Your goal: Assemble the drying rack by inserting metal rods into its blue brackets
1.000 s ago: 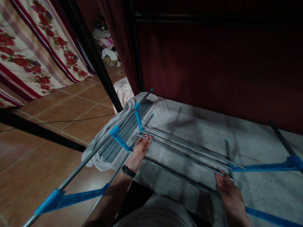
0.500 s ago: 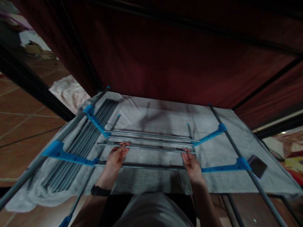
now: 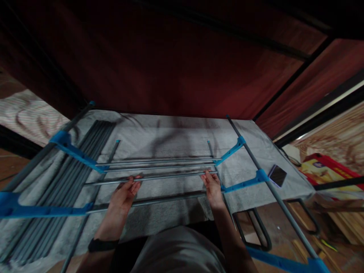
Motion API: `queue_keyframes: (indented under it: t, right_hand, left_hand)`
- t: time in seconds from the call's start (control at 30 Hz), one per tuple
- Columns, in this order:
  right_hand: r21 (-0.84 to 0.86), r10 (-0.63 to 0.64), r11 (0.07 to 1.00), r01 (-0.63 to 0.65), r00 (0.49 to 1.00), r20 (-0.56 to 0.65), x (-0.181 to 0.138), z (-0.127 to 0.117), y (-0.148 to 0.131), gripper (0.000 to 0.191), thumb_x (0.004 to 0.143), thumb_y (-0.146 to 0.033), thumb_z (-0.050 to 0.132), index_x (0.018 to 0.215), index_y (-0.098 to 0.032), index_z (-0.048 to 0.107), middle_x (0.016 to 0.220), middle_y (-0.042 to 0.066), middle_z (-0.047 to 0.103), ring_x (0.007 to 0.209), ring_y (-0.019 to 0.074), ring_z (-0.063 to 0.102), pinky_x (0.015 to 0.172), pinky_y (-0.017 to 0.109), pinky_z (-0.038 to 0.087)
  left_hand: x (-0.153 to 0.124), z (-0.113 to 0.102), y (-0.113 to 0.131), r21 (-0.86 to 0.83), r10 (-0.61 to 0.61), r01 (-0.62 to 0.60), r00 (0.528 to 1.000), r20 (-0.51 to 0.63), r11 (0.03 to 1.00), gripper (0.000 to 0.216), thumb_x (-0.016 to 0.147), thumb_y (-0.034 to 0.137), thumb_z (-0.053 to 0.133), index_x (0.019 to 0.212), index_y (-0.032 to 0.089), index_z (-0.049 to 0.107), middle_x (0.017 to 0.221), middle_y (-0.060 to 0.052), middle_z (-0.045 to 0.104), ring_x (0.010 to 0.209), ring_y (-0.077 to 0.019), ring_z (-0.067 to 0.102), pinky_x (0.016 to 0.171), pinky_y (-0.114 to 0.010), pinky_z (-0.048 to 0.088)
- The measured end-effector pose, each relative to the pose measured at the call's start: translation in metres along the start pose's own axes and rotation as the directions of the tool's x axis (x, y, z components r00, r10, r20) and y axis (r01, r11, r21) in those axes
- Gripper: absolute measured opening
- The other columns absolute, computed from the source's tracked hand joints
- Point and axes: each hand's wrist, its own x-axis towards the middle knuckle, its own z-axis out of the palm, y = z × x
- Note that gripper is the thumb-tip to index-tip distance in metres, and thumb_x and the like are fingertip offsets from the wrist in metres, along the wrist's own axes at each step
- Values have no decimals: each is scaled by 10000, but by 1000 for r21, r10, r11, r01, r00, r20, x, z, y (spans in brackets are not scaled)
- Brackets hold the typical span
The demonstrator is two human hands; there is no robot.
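Observation:
Both of my hands grip one thin grey metal tube (image 3: 167, 177), held level across the middle of a rack frame. My left hand (image 3: 125, 193) pinches it left of centre, and my right hand (image 3: 212, 184) pinches it close to its right end. Just beyond it, two more thin tubes (image 3: 159, 161) span the frame between a blue plastic bracket (image 3: 78, 153) on the left and another blue bracket (image 3: 229, 151) on the right. Nearer to me, a thicker crossbar (image 3: 170, 198) joins the front left bracket (image 3: 48, 210) and the front right bracket (image 3: 244, 185).
Several loose grey tubes (image 3: 68, 178) lie side by side on the white cloth (image 3: 170, 140) at the left. A phone (image 3: 277, 175) rests on the right. Upright side poles (image 3: 290, 216) flank the frame. Dark red fabric (image 3: 170, 76) hangs behind. A colourful package (image 3: 327, 170) stands at far right.
The view has turned to the right, so the frame appears farther left and more of the floor at right shows. Both hands still hold the tube, its left end now slightly lower in view.

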Motion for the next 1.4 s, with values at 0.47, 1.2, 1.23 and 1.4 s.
queue_keyframes:
  t: [0.47, 1.2, 1.23, 1.4]
  right_hand:
    - [15, 23, 1000, -24, 996, 82, 0, -9, 1, 325, 626, -299, 950, 866, -281, 733, 880, -33, 787, 872, 147, 735, 792, 270, 623]
    - [4, 4, 1000, -4, 994, 114, 4, -21, -7, 365, 688, -425, 957, 948, -277, 748, 948, -10, 798, 823, 127, 749, 817, 269, 639]
    - [1, 0, 1000, 0, 993, 119, 4, -22, -7, 374, 691, -426, 956, 965, -279, 749, 955, -11, 800, 823, 123, 747, 818, 268, 638]
    - [-25, -34, 999, 37, 995, 91, 5, -22, -7, 365, 706, -425, 956, 946, -288, 718, 939, -28, 792, 773, 113, 736, 764, 257, 637]
  left_hand:
    - [7, -5, 4, -5, -62, 62, 998, 23, 998, 289, 947, -33, 497, 842, 156, 689, 895, -59, 745, 741, -133, 727, 669, -225, 621]
    - [10, -8, 4, 2, -50, 50, 998, 27, 999, 269, 999, -16, 478, 861, 119, 665, 870, -69, 734, 722, -124, 725, 661, -218, 630]
    - [10, -8, 4, -3, -51, 51, 998, 25, 999, 266, 992, -21, 480, 857, 118, 664, 877, -74, 737, 733, -129, 729, 666, -223, 631]
    - [11, -7, 4, -21, -53, 54, 998, 15, 998, 261, 973, -20, 489, 864, 125, 677, 853, -69, 738, 724, -136, 727, 663, -225, 624]
